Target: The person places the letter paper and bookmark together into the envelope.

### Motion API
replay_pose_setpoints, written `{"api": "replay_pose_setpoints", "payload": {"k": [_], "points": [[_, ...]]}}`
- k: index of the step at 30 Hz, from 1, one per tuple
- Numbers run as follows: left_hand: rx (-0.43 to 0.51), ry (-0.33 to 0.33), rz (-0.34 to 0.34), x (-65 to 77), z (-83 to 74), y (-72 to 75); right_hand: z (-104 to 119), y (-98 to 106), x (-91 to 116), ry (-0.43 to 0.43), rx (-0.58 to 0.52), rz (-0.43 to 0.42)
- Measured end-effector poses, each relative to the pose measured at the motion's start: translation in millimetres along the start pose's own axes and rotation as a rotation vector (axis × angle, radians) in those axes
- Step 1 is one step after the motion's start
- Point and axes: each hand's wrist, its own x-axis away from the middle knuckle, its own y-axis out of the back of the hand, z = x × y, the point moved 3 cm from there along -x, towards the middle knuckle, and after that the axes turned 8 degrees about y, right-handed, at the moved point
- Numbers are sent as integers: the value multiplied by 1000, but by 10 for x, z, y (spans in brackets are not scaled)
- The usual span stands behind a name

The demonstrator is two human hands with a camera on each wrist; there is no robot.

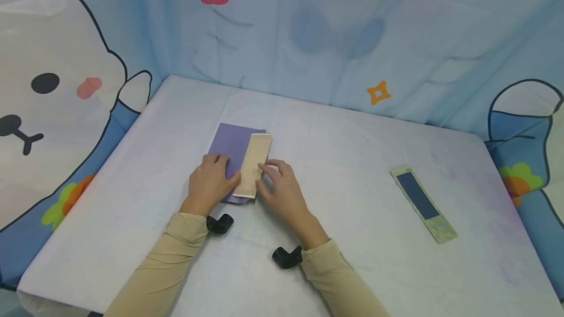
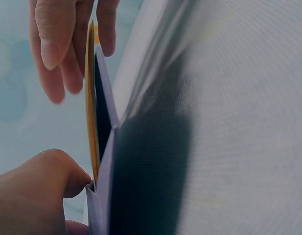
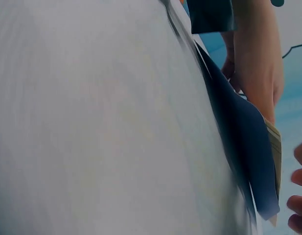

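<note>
A flat purple folder or envelope [image 1: 231,140] lies on the table, its kind not certain. A narrow beige packet [image 1: 254,160] with pale ends rests lengthwise over its right side. My left hand [image 1: 209,180] rests on the purple piece, its thumb at the packet's left edge. In the left wrist view that thumb [image 2: 58,171] touches where the packet meets a purple fold [image 2: 104,161]. My right hand [image 1: 284,192] is at the packet's right edge with loosely bent fingers. The right wrist view shows its fingertips [image 3: 298,178] just beside the packet; contact is unclear there.
A pale green packet [image 1: 424,204] with a dark blue panel lies apart on the right side of the white-covered table [image 1: 343,160]. Behind hangs a light blue patterned cloth [image 1: 273,28]. Black wrist pieces [image 1: 220,224] stick out from both sleeves.
</note>
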Motion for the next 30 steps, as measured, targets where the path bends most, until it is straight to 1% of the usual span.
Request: {"api": "replay_pose_setpoints", "payload": {"k": [3, 7, 10, 13, 16, 18, 21, 23, 25, 26, 28, 30], "points": [[3, 2, -3, -1, 11, 12, 52, -47, 7, 72, 69, 75], [7, 2, -9, 6, 21, 37, 86, -89, 5, 97, 88, 155], [5, 5, -18, 13, 31, 57, 100, -110, -1, 109, 91, 200], [4, 5, -34, 13, 40, 74, 102, -121, -19, 111, 97, 233], [8, 5, -40, 9, 44, 70, 84, -106, -56, 92, 80, 222], [11, -3, -33, 6, 35, 49, 70, -67, -87, 51, 65, 200], [7, -12, -4, -3, 11, -3, 49, 2, -164, -26, 33, 153], [4, -11, 7, -18, 5, -1, 50, 46, -275, -77, 1, 135], [7, 1, 19, -28, 4, -2, 32, 53, -395, -141, -89, 128], [9, 5, 22, -26, 3, -2, 16, 46, -446, -192, -145, 137], [16, 12, 26, -20, 0, -9, -29, 16, -523, -307, -272, 154], [20, 11, 24, -12, -8, -19, -77, -24, -561, -442, -404, 162]]}}
